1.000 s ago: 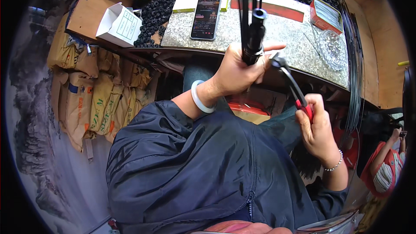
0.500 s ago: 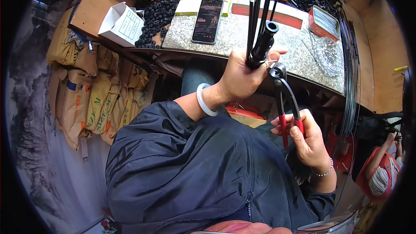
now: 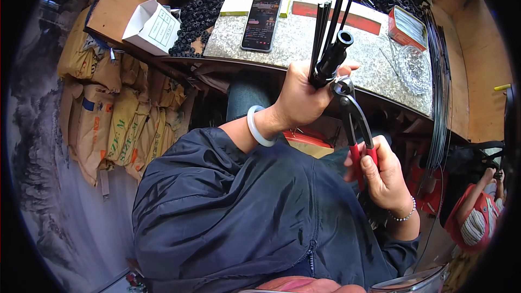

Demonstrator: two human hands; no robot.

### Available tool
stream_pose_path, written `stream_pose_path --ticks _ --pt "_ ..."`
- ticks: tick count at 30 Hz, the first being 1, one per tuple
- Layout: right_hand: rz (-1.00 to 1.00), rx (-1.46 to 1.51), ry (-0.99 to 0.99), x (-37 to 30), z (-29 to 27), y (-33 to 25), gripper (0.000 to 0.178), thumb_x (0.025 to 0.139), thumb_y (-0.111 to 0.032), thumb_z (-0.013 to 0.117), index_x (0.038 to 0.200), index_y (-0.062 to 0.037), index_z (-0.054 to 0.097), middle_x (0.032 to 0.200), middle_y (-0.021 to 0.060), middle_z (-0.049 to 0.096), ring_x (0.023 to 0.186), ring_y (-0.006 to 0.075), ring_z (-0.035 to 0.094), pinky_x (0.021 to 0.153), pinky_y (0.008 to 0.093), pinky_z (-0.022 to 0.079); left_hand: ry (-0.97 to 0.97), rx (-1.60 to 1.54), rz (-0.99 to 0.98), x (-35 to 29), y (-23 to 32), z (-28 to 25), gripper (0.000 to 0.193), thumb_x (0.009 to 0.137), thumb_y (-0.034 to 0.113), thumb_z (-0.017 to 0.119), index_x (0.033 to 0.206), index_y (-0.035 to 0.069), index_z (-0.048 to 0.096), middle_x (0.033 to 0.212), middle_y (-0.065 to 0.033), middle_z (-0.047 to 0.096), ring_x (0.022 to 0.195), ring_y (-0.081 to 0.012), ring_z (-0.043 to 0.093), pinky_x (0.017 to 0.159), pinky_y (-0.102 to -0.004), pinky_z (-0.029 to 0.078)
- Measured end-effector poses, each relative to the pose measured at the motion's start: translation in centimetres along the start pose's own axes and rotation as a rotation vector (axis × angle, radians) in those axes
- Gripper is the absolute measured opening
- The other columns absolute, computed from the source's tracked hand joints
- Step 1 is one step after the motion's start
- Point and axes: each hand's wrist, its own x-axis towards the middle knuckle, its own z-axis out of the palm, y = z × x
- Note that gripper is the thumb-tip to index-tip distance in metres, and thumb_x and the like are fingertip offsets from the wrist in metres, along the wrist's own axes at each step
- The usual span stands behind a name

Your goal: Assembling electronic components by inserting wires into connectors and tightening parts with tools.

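My left hand (image 3: 305,97) is closed around a black tube (image 3: 332,61) with a round open end, and several thin black rods (image 3: 320,30) rise beside it. A pale ring bracelet circles that wrist. In my right hand (image 3: 384,176) are end-cutting pliers (image 3: 355,119) with black jaws and red handles, gripped by thumb and fingers. The jaws sit right by my left thumb, at the lower part of the tube. What lies between the jaws is too small to make out.
On the stone-topped bench (image 3: 222,40) lie a phone (image 3: 261,23), a yellow box, a red flat bar, a red tin (image 3: 407,28) and a glass dish (image 3: 413,70). Black parts heap behind. A white carton (image 3: 152,27) stands left; long rods (image 3: 440,76) hang right. Another person sits far right.
The pliers have shifted slightly up and left, and their handles have come closer together. My left hand keeps its hold on the tube and rods, which tilt slightly more to the right.
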Motion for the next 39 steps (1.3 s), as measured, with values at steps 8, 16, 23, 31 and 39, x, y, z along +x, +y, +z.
stream_pose_path --ticks 8,16,23,31,39 --pt "-0.259 -0.299 0.225 1.4 3.1 3.4 0.016 0.098 -0.017 0.044 0.093 -0.0016 0.042 0.066 0.0043 0.053 0.048 0.0127 0.049 0.047 0.0247 0.039 0.031 -0.107 -0.065 0.3 0.1 0.7 0.019 0.092 0.015 0.058 0.087 -0.001 0.067 0.056 0.0057 0.046 0.051 -0.0006 0.042 0.052 -0.0194 0.037" --pt "-0.416 -0.299 0.326 2.7 2.1 5.6 0.011 0.085 -0.007 0.063 0.089 0.0000 0.055 0.090 0.0061 0.042 0.075 0.0163 0.043 0.069 0.0266 0.040 0.011 -0.018 -0.293 0.7 0.2 -0.4 0.016 0.090 0.008 0.060 0.099 -0.003 0.068 0.069 0.0007 0.062 0.069 -0.0050 0.057 0.062 -0.0233 0.049" --pt "-0.717 -0.493 0.665 6.8 1.1 -0.2 0.044 0.067 -0.010 0.082 0.106 0.0021 0.064 0.090 0.0017 0.047 0.071 0.0109 0.040 0.063 0.0225 0.034 -0.069 0.158 0.092 0.0 -1.6 0.9 0.011 0.083 0.006 0.066 0.091 -0.001 0.068 0.075 -0.0082 0.068 0.067 -0.0064 0.060 0.060 -0.0246 0.048" --pt "-0.665 -0.562 0.606 5.9 0.3 -0.4 0.015 0.075 0.001 0.073 0.088 0.0015 0.065 0.088 0.0074 0.053 0.081 0.0183 0.052 0.074 0.0269 0.042 0.066 0.080 -0.054 -0.3 -0.3 0.9 0.013 0.088 0.010 0.063 0.094 0.002 0.070 0.070 0.0007 0.064 0.066 -0.0046 0.054 0.058 -0.0233 0.045" --pt "-0.597 -1.288 0.689 3.1 -1.6 -1.5 0.027 0.068 -0.007 0.075 0.094 -0.0085 0.068 0.087 0.0077 0.055 0.072 0.0228 0.055 0.058 0.0311 0.044 0.096 0.054 -0.199 0.6 -0.2 -0.9 0.017 0.091 0.011 0.058 0.099 0.000 0.069 0.062 0.0070 0.053 0.055 -0.0001 0.044 0.049 -0.0195 0.033"
